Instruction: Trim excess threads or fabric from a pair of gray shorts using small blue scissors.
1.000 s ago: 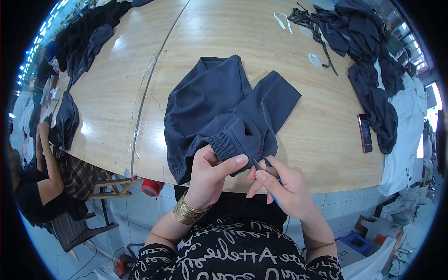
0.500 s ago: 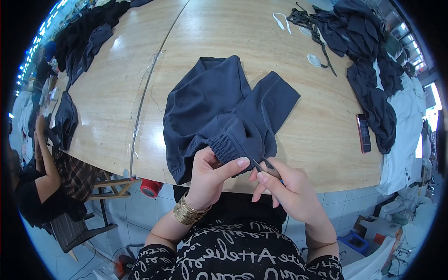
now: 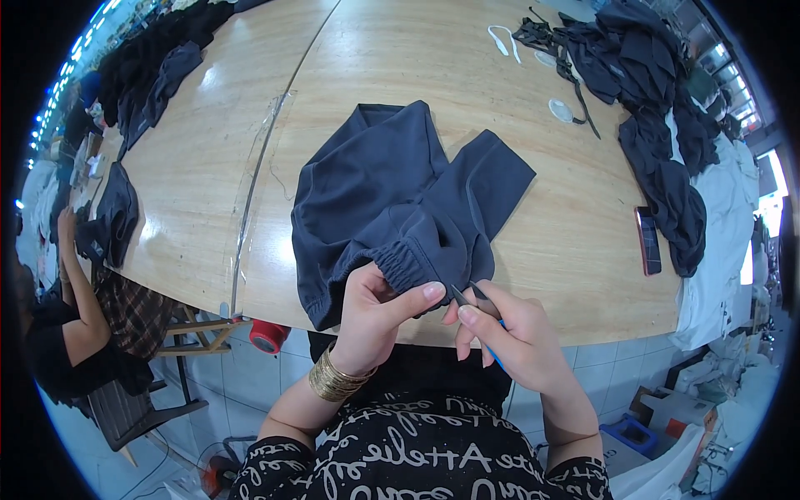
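Note:
Dark navy shorts [image 3: 375, 175] lie spread on the wooden table in front of me, with a gathered elastic waistband at the near edge. My left hand [image 3: 379, 312] is closed on that waistband, thumb on top and fingers tucked beneath the cloth. In my right hand [image 3: 508, 333] is a small pair of thread snips [image 3: 483, 302] with a blue part showing below the palm. Their two pointed blades are spread apart, with the tips close beside the waistband near my left thumb. Whether they touch any thread is too small to tell.
Dark garments [image 3: 617, 50] are heaped at the right, beside white cloth [image 3: 725, 225] and a phone [image 3: 648, 242]. More dark clothes [image 3: 158, 75] lie far left. A seam [image 3: 271, 142] crosses the tabletop. A co-worker [image 3: 71, 325] sits at the left; a red round object [image 3: 268, 335] shows below the edge.
My right hand has shifted very slightly, and more of the snips' blue part shows below it. The shorts and my left hand stay almost the same. The co-worker's arm moved a little.

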Tool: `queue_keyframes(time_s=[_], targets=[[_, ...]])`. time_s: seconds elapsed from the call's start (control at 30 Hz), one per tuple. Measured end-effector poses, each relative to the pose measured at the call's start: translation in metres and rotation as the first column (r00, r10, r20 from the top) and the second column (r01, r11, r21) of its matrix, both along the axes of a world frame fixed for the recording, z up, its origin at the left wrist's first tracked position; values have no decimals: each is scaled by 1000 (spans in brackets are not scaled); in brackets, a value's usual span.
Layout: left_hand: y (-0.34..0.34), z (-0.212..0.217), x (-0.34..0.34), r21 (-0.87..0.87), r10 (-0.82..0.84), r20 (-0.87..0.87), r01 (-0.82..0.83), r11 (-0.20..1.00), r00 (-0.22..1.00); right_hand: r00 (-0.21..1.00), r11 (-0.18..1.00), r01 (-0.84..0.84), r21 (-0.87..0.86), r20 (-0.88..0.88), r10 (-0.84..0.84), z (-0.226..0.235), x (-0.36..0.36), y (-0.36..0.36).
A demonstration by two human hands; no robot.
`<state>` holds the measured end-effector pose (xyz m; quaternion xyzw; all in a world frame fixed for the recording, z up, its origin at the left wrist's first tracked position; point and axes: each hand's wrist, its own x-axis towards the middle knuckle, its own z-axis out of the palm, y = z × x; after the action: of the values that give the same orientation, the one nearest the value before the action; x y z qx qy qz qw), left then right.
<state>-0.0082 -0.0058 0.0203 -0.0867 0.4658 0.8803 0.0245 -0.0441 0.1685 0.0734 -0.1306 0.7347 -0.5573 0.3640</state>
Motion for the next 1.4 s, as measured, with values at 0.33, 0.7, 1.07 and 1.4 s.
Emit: queue_keyframes(time_s=[0.33, 0.7, 1.07, 1.4], targets=[[0, -2, 0, 74, -5, 26, 3, 997, 1000, 998, 992, 48, -120, 37, -44, 1, -2, 1], [9, -4, -1, 111, 14, 31, -18, 994, 999, 700, 966, 253, -47, -680, -217, -11, 6, -14], [6, -1, -2, 15, -16, 33, 16, 1000, 999, 793, 959, 284, 6, -565, -231, -9, -1, 6], [9, -2, -2, 40, 7, 24, -8, 999, 1000, 643, 970, 154, 188, -765, 46, -3, 5, 11]])
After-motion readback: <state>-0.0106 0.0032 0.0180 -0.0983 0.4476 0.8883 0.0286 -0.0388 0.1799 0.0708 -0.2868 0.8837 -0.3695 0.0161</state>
